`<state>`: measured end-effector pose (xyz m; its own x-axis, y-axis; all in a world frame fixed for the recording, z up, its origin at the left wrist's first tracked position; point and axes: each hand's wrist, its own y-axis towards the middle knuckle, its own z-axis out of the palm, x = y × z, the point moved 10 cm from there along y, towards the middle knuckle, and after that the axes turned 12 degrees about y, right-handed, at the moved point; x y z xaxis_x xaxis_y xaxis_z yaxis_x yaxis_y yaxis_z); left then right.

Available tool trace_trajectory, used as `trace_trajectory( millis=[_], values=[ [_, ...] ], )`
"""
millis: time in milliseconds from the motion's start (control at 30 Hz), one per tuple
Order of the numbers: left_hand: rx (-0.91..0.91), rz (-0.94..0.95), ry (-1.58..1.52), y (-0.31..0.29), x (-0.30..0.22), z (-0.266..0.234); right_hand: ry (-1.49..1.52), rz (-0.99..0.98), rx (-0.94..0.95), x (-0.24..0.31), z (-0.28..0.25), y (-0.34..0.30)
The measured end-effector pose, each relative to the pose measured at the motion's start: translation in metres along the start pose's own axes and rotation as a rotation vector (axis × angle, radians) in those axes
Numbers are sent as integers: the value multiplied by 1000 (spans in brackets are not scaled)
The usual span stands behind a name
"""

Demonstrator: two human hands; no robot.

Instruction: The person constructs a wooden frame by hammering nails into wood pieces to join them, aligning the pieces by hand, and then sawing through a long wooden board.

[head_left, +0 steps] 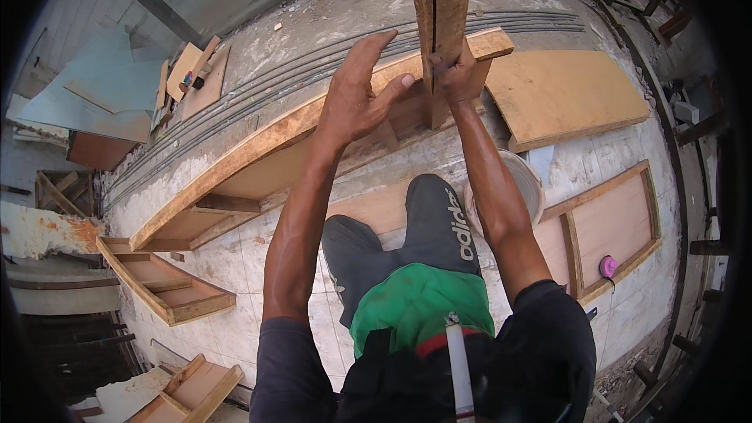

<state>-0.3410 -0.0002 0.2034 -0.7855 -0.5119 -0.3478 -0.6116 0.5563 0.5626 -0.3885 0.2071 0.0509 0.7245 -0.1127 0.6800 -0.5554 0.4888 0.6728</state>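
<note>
An upright wooden plank [443, 8] stands in front of me, with a dark lengthwise line along it. My right hand [458, 77] is closed around its lower part. The plank meets a long wooden frame [274, 133] that lies across the view, with thin panelling and short crosspieces inside. To the left of the plank, my left hand [352, 98] is raised over the frame's upper edge with thumb and fingers apart. Nothing is in that hand. Part of the plank's lower end lies behind my right hand.
A flat wooden panel [572, 98] lies to the right. Below it are a round bucket [533, 176], partly behind my forearm, and a framed panel [615, 215] with a pink tape measure [607, 267]. Another small frame [200, 309] sits left. Long metal bars [540, 22] run behind.
</note>
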Motion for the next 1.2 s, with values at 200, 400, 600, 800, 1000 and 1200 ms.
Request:
trace_trajectory(
  millis=[200, 400, 600, 800, 1000, 1200],
  values=[
    [-256, -280, -168, -76, 72, -32, -35, -5, 95, -19, 1, 10],
    [-242, -959, -109, -312, 202, 26, -75, 52, 102, -37, -41, 7],
    [-131, -1415, 271, -537, 279, 57, -156, 47, 155, -35, -59, 29],
    [72, -1317, 449, -594, 338, 76, -213, 160, 212, -9, -16, 17],
    [388, -539, 630, -499, 370, 136, -114, 217, 245, 0, -12, 13],
    [566, -299, 480, -506, 401, 178, -103, 267, 232, 0, -14, 5]
  ],
)
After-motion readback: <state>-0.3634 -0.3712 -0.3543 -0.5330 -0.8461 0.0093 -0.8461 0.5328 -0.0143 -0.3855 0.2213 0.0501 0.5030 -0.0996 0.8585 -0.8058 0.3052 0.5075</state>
